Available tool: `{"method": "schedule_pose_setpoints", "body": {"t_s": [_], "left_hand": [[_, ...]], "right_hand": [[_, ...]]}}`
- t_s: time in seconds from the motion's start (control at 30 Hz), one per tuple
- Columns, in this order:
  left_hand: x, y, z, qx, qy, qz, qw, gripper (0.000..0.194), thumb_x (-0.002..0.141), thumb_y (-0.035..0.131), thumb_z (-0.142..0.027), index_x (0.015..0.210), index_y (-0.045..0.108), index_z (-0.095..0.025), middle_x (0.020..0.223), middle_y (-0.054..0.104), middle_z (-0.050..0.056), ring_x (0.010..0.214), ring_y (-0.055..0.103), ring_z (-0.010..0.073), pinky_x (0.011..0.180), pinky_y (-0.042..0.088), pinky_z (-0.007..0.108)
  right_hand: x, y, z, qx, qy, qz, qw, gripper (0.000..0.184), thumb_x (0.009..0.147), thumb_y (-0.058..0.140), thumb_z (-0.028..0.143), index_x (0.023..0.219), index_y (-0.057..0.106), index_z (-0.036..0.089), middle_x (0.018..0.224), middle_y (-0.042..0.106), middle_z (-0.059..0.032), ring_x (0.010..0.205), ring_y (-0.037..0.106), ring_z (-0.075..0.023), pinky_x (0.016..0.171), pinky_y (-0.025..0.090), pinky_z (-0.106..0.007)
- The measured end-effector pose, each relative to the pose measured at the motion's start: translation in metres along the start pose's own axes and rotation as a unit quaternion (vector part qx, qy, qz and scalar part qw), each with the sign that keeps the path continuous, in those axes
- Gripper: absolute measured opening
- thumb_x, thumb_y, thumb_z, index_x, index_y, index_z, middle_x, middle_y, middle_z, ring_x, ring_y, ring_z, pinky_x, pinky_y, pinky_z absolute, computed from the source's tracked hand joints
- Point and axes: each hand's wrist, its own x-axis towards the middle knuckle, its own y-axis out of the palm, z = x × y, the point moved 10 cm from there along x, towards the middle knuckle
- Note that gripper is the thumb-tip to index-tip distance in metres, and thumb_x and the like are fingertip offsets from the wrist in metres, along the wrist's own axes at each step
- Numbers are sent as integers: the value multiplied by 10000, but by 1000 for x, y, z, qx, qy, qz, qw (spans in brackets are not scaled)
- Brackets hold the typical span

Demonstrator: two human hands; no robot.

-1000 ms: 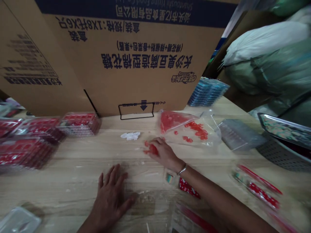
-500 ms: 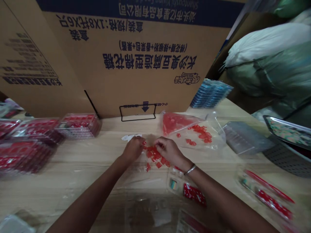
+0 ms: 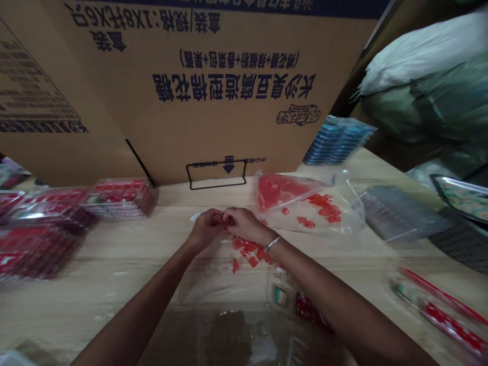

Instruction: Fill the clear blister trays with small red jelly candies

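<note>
My left hand [image 3: 206, 230] and my right hand [image 3: 247, 225] meet above the wooden table, fingertips together around a small red candy piece [image 3: 218, 219], which they mostly hide. Just below them, loose red candy pieces [image 3: 247, 250] lie scattered on the table. A clear plastic bag [image 3: 301, 203] lies beyond my right hand, holding a red mass and more loose pieces. A thin metal bangle [image 3: 273, 243] circles my right wrist.
Plastic trays of red-packed goods [image 3: 120, 198] stand at the left. A large printed cardboard carton [image 3: 190, 127] rises behind the table, with a black wire stand [image 3: 215, 175] before it. A grey tray [image 3: 396, 213] and red-striped packs [image 3: 438, 315] lie at the right.
My hands have drawn closer and risen slightly from the scattered pieces, now meeting fingertip to fingertip. A second earlier, my left hand lay flat on the table, nearer me.
</note>
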Motion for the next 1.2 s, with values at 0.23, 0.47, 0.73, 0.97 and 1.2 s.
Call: {"method": "schedule_pose_setpoints", "body": {"t_s": [0.23, 0.47, 0.73, 0.97, 1.2], "left_hand": [[-57, 7, -11, -286, -144, 59, 945, 363, 539, 829, -227, 849, 661, -140, 715, 698, 15, 626, 631, 104, 652, 499, 226], [-103, 18, 3, -328, -213, 2, 920, 361, 439, 894, -300, 642, 648, -131, 602, 686, 4, 549, 600, 82, 588, 479, 183], [-166, 16, -44, 81, 56, -8, 995, 121, 769, 642, -199, 873, 704, -196, 935, 718, 82, 825, 673, 177, 739, 535, 257], [-200, 30, -70, 232, 168, -14, 958, 242, 813, 459, -71, 873, 655, -200, 787, 680, 46, 694, 653, 143, 639, 537, 212], [-192, 30, -39, 108, -7, 9, 994, 175, 721, 518, -88, 712, 670, -175, 678, 665, 24, 630, 627, 141, 596, 487, 213]], "right_hand": [[-47, -3, 23, 354, -16, 62, 933, 116, 779, 620, 234, 863, 650, 160, 816, 669, -5, 714, 607, -106, 653, 463, -229], [-83, 10, 43, 350, 18, 49, 935, 132, 719, 604, 156, 848, 632, 160, 731, 599, 20, 654, 527, -87, 592, 409, -195], [-127, 45, 35, 355, 135, 11, 925, 85, 602, 554, 86, 637, 541, 163, 583, 509, 59, 546, 426, -70, 497, 320, -169], [-152, 53, 53, 325, 135, 9, 936, 144, 565, 499, 44, 617, 513, 178, 560, 491, 69, 526, 430, -74, 484, 307, -166], [-161, 40, 71, 174, 52, -37, 983, 204, 582, 484, -4, 646, 539, 182, 633, 545, 46, 576, 506, -89, 543, 348, -181]]}}
